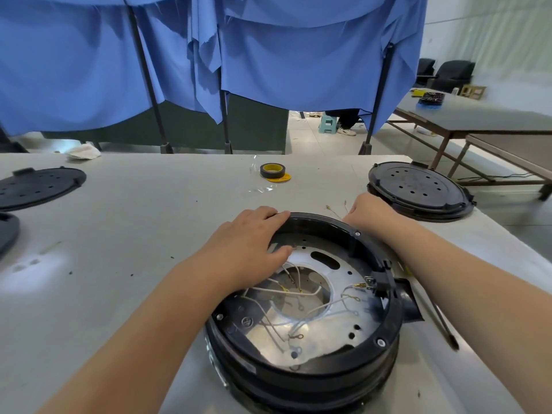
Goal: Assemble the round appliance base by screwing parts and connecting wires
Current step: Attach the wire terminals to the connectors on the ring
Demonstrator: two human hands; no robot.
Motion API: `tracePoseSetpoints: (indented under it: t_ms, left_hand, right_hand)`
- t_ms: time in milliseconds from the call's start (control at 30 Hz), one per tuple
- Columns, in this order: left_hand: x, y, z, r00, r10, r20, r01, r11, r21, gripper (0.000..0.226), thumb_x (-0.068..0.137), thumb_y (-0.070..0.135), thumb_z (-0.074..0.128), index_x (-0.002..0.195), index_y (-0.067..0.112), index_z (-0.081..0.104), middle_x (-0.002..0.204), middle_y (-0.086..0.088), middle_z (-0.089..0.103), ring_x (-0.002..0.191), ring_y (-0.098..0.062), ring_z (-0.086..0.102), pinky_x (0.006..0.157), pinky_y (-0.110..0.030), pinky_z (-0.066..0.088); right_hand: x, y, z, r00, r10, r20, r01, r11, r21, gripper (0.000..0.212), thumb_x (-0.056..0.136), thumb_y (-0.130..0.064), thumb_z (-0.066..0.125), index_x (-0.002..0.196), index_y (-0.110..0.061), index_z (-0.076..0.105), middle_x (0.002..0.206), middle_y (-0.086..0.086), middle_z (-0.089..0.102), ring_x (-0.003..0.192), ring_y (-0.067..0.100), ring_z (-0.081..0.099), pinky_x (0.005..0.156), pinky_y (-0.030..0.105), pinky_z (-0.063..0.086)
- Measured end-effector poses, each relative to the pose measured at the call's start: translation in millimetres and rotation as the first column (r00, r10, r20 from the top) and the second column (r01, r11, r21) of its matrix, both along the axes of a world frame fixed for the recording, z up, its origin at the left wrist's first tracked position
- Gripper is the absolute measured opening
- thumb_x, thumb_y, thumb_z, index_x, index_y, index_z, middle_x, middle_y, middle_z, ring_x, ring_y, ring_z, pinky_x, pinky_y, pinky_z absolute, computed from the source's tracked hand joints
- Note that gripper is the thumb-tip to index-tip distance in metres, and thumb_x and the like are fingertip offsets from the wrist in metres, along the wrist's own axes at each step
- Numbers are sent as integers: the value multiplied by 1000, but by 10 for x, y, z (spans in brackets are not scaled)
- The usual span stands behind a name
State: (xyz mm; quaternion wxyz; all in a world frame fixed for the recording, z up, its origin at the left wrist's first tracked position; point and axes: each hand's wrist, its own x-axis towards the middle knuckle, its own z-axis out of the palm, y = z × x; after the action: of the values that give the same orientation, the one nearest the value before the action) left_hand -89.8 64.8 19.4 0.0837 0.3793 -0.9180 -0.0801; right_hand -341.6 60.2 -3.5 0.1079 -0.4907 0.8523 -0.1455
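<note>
Round appliance base: black, open side up, sits on the near centre of the grey table. Inside, a silvery metal plate with a large centre hole; white wires with ring and spade terminals lie loose across plate and hole. A black connector block sits on the right rim, and a black spout-like piece sticks out just beyond it.

Left hand: rests on the far-left rim, fingers laid over the rim's outer edge, thumb reaching inside onto the plate near the wires. Fingers are gently bent over the rim, so the hand grips it between fingers and thumb.

Right hand: at the far-right outer edge of the rim, knuckles up, fingers curled under. Fingertips are hidden; cannot tell whether it holds anything. Two loose wire pieces lie on the table just left of it.

A screwdriver lies on the table right of the base, partly under the right forearm. Black perforated lid on another base, far right. Another lid far left. Roll of black tape far centre. Blue cloth hangs behind the table.
</note>
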Motion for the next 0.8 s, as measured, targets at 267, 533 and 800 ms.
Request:
tracePoseSetpoints:
  t_ms: [267,533,800]
  left_hand:
    - [81,-12,115,998,62,33,-63,997,35,61,95,51,45,150,30,28,146,5,39,133,-16,36,108,-39,37]
    - [-10,86,227,926,84,-369,-5,978,209,52,89,52,55,136,30,50,136,11,53,123,-7,47,95,-21,36]
    - [-74,179,286,691,199,-695,185,881,436,13,91,21,63,97,18,75,82,6,75,77,-4,70,62,-8,50]
  right_hand:
    - [206,284,259,949,110,294,-15,951,-308,17,90,-16,58,82,-2,67,83,7,72,75,20,68,68,31,58]
    - [810,896,373,789,451,416,-104,766,-634,8,82,-17,73,86,-19,67,68,-1,73,62,13,70,64,22,58]
    - [923,998,282,756,500,422,-145,757,-637,11,82,-13,73,90,-20,68,71,0,74,66,17,71,69,32,60]
